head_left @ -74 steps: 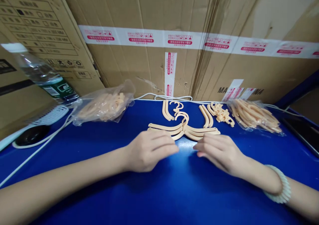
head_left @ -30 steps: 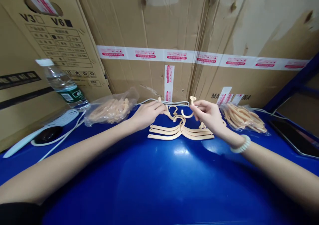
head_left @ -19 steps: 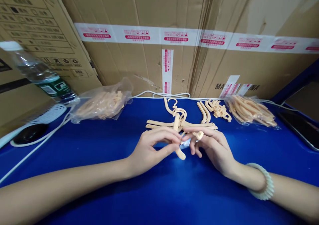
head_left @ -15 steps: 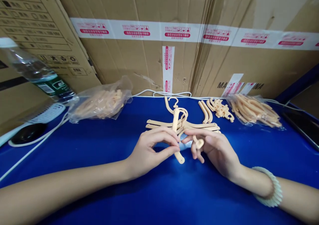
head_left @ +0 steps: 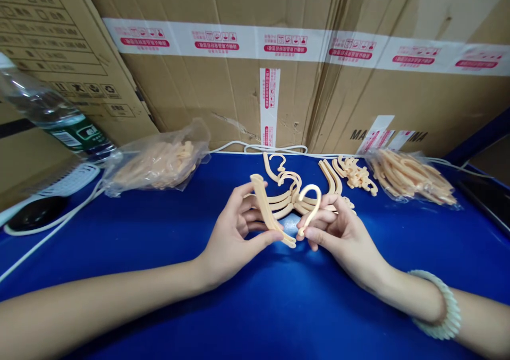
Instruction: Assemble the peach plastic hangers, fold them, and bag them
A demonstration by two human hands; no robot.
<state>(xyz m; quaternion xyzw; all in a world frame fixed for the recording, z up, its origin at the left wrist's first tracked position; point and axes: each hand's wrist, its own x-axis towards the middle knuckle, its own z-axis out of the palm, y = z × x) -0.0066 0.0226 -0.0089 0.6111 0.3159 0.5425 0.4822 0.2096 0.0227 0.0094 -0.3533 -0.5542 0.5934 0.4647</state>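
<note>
Brown cardboard cartons [head_left: 207, 89] wall off the back edge of the glossy blue desk [head_left: 255, 312], white tape with red print [head_left: 255, 40] running across them.

On my head feed both hands are up over the middle of the desk. Left hand [head_left: 229, 238]: thumb and fingers pinching a beige, curved plastic arm piece [head_left: 263, 206], held tilted, upper end leaning left. Its lower end shows two tips; can't tell if that's one grooved part or two stacked. Right hand [head_left: 350, 235]: pinching the bottom of a beige plastic hook [head_left: 317, 202], curl upward. Both parts near each other, not touching. Pale green bracelet [head_left: 440, 307] on the right wrist.

Just behind the hands I have a nested set of beige plastic hangers [head_left: 294, 196], partly hidden by the fingers. Toward the back edge: one loose beige arm [head_left: 269, 168] beside a small loose hook [head_left: 282, 161]; further right, loose curved arms [head_left: 329, 177] and a heap of small beige hooks [head_left: 356, 176].

Clear plastic bags of beige parts sit near both back corners: left bag [head_left: 157, 161], right bag [head_left: 414, 179]. Green-labelled clear bottle [head_left: 59, 118] by the back left corner.
</note>
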